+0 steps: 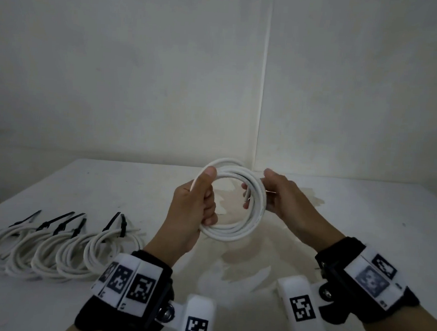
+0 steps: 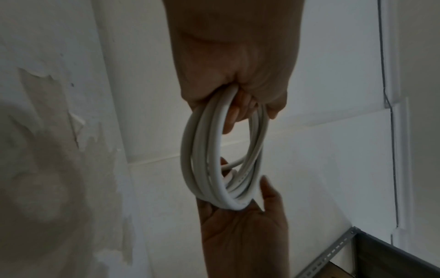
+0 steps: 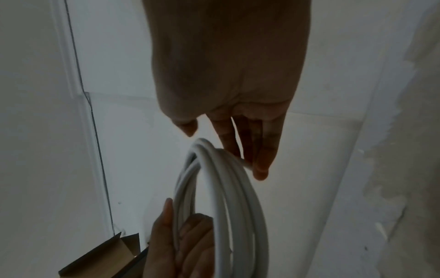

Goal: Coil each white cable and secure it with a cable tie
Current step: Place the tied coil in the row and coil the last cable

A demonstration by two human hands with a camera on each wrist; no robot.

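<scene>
Head view: near the table's [image 1: 363, 227] left front edge we see a row of tied white coils [image 1: 51, 252] with black cable ties [image 1: 63, 223]. Farther in, above the table's middle, our left hand [image 1: 193, 210] grips the white cable coil [image 1: 233, 231] with curled fingers; our right hand [image 1: 285, 198] supports its opposite side with fairly straight fingers [image 3: 262, 159].
</scene>
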